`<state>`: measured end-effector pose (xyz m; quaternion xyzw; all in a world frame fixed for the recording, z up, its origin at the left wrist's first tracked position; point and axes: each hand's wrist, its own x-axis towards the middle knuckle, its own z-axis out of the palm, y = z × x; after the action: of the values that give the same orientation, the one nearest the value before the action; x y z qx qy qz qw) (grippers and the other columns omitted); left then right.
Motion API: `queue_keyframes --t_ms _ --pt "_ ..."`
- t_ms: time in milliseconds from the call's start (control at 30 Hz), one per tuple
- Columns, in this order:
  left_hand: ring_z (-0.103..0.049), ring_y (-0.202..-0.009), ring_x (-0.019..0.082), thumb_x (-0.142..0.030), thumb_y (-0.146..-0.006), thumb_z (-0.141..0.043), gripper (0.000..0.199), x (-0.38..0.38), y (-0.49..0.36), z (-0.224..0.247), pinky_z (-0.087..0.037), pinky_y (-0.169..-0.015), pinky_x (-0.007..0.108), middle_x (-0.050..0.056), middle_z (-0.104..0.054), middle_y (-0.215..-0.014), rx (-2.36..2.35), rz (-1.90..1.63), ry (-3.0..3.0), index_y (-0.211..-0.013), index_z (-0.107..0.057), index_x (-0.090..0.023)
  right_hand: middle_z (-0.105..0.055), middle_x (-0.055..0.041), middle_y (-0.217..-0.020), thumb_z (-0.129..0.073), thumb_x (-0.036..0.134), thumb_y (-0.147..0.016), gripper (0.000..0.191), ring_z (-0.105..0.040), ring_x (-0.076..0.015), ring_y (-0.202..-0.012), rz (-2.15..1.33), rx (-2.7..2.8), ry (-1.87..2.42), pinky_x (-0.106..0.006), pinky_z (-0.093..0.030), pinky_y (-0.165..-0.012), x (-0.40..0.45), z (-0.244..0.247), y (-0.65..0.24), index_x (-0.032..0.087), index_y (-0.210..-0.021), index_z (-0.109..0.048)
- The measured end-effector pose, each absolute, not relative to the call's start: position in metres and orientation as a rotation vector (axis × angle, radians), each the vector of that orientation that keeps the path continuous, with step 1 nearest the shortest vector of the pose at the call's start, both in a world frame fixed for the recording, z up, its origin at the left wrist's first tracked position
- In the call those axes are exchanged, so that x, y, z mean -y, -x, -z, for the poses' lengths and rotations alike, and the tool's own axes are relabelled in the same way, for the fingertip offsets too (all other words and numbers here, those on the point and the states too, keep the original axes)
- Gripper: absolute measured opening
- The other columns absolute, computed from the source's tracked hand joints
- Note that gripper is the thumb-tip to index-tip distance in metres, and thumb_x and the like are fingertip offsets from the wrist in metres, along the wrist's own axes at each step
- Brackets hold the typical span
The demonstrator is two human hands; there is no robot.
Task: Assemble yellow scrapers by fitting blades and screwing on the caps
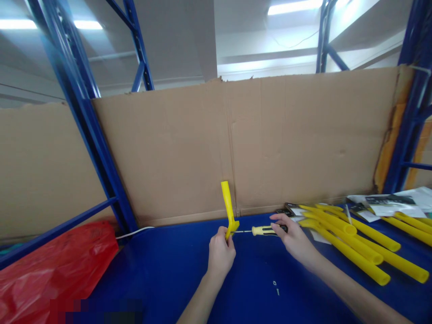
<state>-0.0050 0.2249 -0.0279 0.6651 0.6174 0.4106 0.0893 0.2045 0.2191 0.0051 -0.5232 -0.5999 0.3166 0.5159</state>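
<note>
Closed around the lower end of a yellow plastic handle (228,202), my left hand (222,254) keeps it upright over the blue table. My right hand (292,236) has its fingers on the dark rear end of a screwdriver (262,231) with a cream and black grip. The screwdriver lies level, its thin shaft pointing left at the side of the yellow piece, near my left fingers. Whether the tip sits in a screw I cannot make out. Below my right hand, a small ring (274,283) and a small screw (277,292) rest on the table.
Several yellow tubular handles (357,256) are piled at the right, with printed packets (391,202) behind them. A red plastic bag (67,261) lies at the left. Cardboard (175,153) walls the back between blue rack posts (108,180). A white cable (135,231) runs along the left rear.
</note>
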Motion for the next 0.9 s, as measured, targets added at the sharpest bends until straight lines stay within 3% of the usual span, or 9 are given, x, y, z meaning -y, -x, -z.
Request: queue_keyframes --t_ms 67,167,233,433,533,633,700,767,900 --pt "-0.057 -0.055 0.014 -0.007 -0.078 -0.046 0.012 -0.225 0.005 0.028 -0.032 -0.052 0.021 0.0 -0.059 -0.062 -1.833 -1.215 -1.959 -0.077 -0.049 -0.019 -0.053 -0.0008 -0.071 -0.045 0.043 -0.076 0.028 -0.052 -0.0142 -0.058 -0.781 1.465 1.298 -0.026 -0.044 -0.051 -0.219 -0.004 -0.204 0.02 -0.088 -0.054" --pt "-0.057 -0.053 0.014 -0.008 -0.08 -0.046 0.012 -0.224 0.006 0.027 -0.032 -0.05 0.021 0.0 -0.058 -0.061 -1.837 -1.204 -1.915 -0.077 -0.048 -0.019 -0.055 -0.0046 -0.097 -0.049 0.045 -0.073 0.049 -0.05 -0.0115 -0.05 -0.956 1.392 1.345 -0.025 -0.038 -0.037 -0.213 -0.004 -0.201 0.024 -0.117 -0.041" --pt "-0.057 -0.053 0.014 -0.008 -0.08 -0.046 0.012 -0.224 0.006 0.026 -0.031 -0.05 0.02 0.0 -0.058 -0.062 -1.839 -1.207 -1.91 -0.077 -0.048 -0.019 -0.052 -0.0055 -0.11 -0.054 0.039 -0.069 0.06 -0.047 -0.0093 -0.047 -1.031 1.364 1.302 -0.023 -0.033 -0.034 -0.209 -0.007 -0.202 0.029 -0.124 -0.033" --pt "-0.058 -0.057 0.015 -0.008 -0.08 -0.047 0.012 -0.22 0.003 0.023 -0.03 -0.052 0.021 0.0 -0.059 -0.062 -1.834 -1.178 -1.999 -0.079 -0.051 -0.019 -0.06 -0.0033 -0.077 -0.055 0.028 -0.067 0.02 -0.057 -0.018 -0.073 -0.76 1.422 1.213 -0.029 -0.047 -0.066 -0.216 -0.013 -0.207 0.02 -0.085 -0.058" --pt "-0.057 -0.055 0.015 -0.007 -0.08 -0.047 0.012 -0.22 0.003 0.023 -0.03 -0.051 0.021 0.0 -0.059 -0.061 -1.826 -1.17 -1.991 -0.08 -0.051 -0.019 -0.058 -0.0021 -0.069 -0.048 0.037 -0.075 0.025 -0.056 -0.0164 -0.061 -0.82 1.413 1.336 -0.028 -0.046 -0.056 -0.217 -0.009 -0.205 0.019 -0.089 -0.059" --pt "-0.057 -0.052 0.014 -0.008 -0.08 -0.047 0.012 -0.221 0.004 0.024 -0.03 -0.05 0.021 -0.001 -0.058 -0.06 -1.82 -1.168 -1.924 -0.079 -0.05 -0.019 -0.059 -0.0029 -0.091 -0.053 0.041 -0.073 0.047 -0.049 -0.0103 -0.048 -0.978 1.348 1.356 -0.023 -0.037 -0.038 -0.211 -0.006 -0.204 0.025 -0.117 -0.046" --pt "-0.057 -0.053 0.014 -0.008 -0.08 -0.047 0.012 -0.221 0.004 0.024 -0.03 -0.051 0.021 -0.001 -0.058 -0.06 -1.83 -1.168 -1.924 -0.078 -0.049 -0.019 -0.056 -0.0029 -0.105 -0.057 0.035 -0.068 0.058 -0.042 -0.0063 -0.043 -1.049 1.341 1.281 -0.021 -0.03 -0.033 -0.207 -0.008 -0.205 0.03 -0.123 -0.038" --pt "-0.057 -0.055 0.014 -0.008 -0.08 -0.047 0.012 -0.22 0.003 0.023 -0.029 -0.051 0.021 0.0 -0.058 -0.061 -1.836 -1.17 -1.964 -0.078 -0.05 -0.019 -0.059 -0.0019 -0.099 -0.058 0.029 -0.066 0.051 -0.039 -0.0055 -0.042 -1.026 1.368 1.229 -0.02 -0.029 -0.035 -0.207 -0.011 -0.207 0.028 -0.116 -0.046" --pt "-0.056 -0.056 0.015 -0.007 -0.079 -0.047 0.012 -0.219 0.001 0.024 -0.029 -0.052 0.022 0.001 -0.059 -0.062 -1.833 -1.168 -2.007 -0.079 -0.051 -0.018 -0.061 -0.0024 -0.073 -0.054 0.029 -0.069 0.02 -0.053 -0.0133 -0.056 -0.808 1.381 1.294 -0.024 -0.041 -0.049 -0.214 -0.015 -0.206 0.018 -0.085 -0.061"
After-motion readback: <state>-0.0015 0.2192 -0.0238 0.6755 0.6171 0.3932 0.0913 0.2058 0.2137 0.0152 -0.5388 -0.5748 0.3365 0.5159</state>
